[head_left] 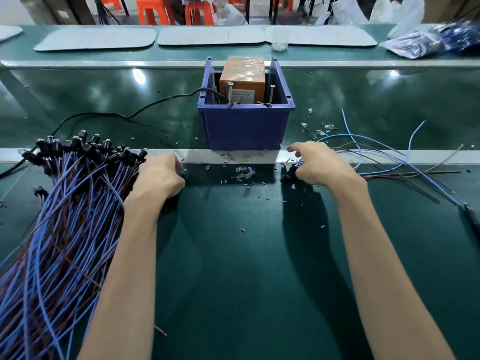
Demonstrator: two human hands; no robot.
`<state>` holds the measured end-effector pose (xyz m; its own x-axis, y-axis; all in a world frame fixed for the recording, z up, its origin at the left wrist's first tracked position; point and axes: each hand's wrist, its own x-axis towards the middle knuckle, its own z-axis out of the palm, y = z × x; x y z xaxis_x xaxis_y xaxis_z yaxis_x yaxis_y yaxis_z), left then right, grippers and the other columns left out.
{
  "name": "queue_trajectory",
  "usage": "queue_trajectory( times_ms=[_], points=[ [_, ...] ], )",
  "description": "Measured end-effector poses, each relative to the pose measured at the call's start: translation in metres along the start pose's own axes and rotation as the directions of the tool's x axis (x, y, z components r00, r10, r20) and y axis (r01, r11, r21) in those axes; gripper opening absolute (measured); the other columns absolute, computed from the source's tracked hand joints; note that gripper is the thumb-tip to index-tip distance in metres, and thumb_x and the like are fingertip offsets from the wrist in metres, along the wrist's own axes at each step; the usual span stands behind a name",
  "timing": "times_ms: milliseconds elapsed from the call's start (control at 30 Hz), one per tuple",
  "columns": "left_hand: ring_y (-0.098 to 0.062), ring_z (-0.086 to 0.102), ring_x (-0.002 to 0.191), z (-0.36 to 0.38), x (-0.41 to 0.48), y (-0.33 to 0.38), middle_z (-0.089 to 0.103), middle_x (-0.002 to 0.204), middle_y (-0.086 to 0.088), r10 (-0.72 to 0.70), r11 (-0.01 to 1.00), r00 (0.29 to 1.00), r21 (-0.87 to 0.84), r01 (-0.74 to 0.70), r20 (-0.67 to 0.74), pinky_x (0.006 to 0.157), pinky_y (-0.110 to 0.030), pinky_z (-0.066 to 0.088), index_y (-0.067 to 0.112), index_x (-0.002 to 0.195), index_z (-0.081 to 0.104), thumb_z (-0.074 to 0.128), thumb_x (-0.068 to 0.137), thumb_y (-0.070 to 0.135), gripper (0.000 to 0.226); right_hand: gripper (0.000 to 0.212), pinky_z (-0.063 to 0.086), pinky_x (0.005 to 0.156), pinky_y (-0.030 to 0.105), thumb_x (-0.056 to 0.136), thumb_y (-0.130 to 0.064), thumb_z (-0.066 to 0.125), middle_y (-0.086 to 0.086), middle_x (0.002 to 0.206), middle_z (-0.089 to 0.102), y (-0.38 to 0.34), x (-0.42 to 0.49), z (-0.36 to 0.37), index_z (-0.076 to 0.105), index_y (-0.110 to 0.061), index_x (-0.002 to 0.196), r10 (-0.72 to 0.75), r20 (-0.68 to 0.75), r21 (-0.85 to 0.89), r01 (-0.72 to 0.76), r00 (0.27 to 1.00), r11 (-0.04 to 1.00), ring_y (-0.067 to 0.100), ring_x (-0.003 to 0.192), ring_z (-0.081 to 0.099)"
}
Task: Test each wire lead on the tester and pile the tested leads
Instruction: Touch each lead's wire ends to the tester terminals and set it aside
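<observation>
A worker at a green bench (246, 255) sorts wire leads, with a pile of leads (65, 203) fanned out at far left, far too many to count, black lamp heads bunched at the top and blue and brown wires trailing toward the camera. The left hand (158, 175) rests at the pile's edge, fingers curled down over one black head (183, 174); whether it is actually gripped cannot be told. At centre stands one blue bin (244, 126) holding one orange tester (242, 79), with two upright metal pins (230, 94) at its front. A few clear bulbs (244, 174) lie scattered before it. The right hand (322, 162) is closed over the head end of the loose leads (389, 162), several of them, their tangled wires splaying off to the right. The leads look light and limp, likely to snag one another; the rigid head seems the sound place to take hold, since the thin wire would flop and the bare tips bend.
</observation>
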<state>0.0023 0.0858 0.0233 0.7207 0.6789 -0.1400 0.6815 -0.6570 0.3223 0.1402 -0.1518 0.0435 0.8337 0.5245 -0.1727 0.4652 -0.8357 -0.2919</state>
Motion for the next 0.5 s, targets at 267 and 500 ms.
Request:
queue_trajectory(
  times_ms=[267,500],
  points=[
    [0.003,0.059,0.065,-0.019,-0.039,0.059,0.068,0.077,0.013,0.292,0.800,0.891,-0.422,-0.426,-0.347,0.070,-0.010,0.045,0.024,0.085,0.070,0.078,0.073,0.012,0.019,0.042,0.051,0.060,0.021,0.087,-0.026,0.068,-0.014,0.110,0.064,-0.020,-0.008,-0.005,0.054,-0.030,0.127,-0.373,0.100,0.535,0.266,0.922,0.802,-0.008,0.076,0.059],
    [-0.003,0.064,0.069,-0.006,-0.071,0.104,0.068,0.081,0.009,0.314,0.494,0.874,-0.723,-0.484,-0.370,0.069,-0.026,0.057,0.018,0.089,0.067,0.072,0.083,0.011,0.010,0.023,0.051,0.068,0.015,0.088,0.010,0.054,-0.002,0.083,0.069,-0.036,-0.013,0.001,0.064,-0.008,0.098,-0.460,-0.085,0.852,0.304,0.884,0.426,0.001,0.074,0.065]
  ],
)
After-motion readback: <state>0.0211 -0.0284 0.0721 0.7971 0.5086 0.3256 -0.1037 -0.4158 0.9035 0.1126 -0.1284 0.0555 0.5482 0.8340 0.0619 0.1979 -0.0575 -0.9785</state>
